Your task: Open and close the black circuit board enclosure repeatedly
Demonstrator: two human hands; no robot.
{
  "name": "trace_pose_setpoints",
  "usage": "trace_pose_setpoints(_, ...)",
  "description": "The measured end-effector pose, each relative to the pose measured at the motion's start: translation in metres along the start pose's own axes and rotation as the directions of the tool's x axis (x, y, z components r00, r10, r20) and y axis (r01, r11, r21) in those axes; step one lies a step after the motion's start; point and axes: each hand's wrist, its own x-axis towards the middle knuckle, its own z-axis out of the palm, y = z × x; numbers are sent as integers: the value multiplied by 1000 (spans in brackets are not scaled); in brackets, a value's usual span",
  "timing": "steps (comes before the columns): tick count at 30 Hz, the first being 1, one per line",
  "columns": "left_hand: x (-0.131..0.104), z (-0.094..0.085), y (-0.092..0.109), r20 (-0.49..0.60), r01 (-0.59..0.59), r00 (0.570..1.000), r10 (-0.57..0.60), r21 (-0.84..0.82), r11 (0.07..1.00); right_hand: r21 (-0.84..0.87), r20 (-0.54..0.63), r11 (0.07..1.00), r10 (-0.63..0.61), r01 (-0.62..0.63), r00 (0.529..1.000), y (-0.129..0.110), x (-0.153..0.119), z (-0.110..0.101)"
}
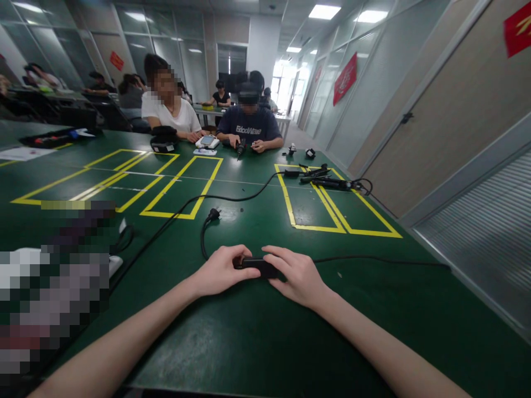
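Head view: the left hand [224, 269] is clamped on the left end of a black power adapter [269, 268], the right hand [296, 275] on its right end. The adapter is about midway along the near edge of the surface [199, 354], set in from it; contact beneath cannot be confirmed. The two-ended grip presumably steadies it between the plug lead [202, 237] and the thin cable [381, 258] running to the right edge. Whether the dark item [52, 138] by the far edge, at left, is a container cannot be determined.
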Motion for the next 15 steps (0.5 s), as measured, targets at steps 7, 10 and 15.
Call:
trace_pose_setpoints(7, 0, 7, -9, -32, -167, 981, 189, 344, 924, 285, 123, 883, 352, -373, 928, -1, 0, -2)
trace_pose_setpoints(10, 0, 9, -10, -23, -186, 977, 212, 393, 901, 266, 86, 894, 349, -360, 933, 2, -2, 1)
trace_pose_setpoints(15, -1, 10, -10, -4, -211, 973, 232, 397, 893, 289, 84, 900, 316, -327, 945, 3, -4, 5)
